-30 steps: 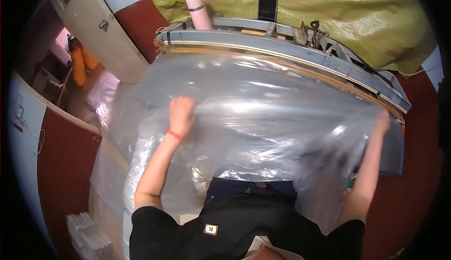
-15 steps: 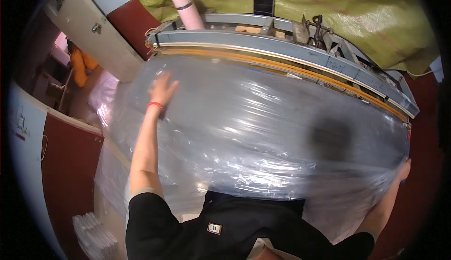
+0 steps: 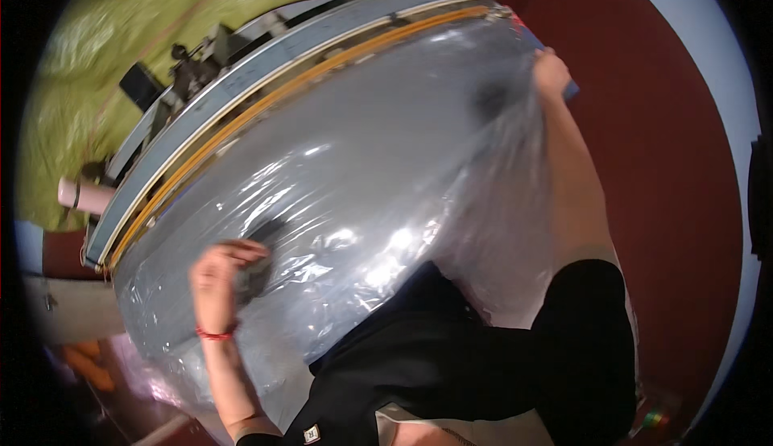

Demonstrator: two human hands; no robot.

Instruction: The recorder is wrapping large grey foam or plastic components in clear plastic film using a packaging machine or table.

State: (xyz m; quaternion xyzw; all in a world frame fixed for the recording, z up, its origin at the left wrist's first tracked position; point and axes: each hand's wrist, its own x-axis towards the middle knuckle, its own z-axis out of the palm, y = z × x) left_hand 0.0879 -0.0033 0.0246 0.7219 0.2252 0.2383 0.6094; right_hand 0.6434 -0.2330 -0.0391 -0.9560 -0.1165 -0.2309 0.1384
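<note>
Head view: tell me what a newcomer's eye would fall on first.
Probably the shiny clear sheet across the middle, with the left hand in front of it and the right hand at its upper right edge. Next comes the green tarp at upper left, then the pink bottle at far left.

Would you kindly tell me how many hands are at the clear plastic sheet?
2: the left hand over the lower left of the plastic sheet, the right hand at its upper right edge; no others show there.
</note>
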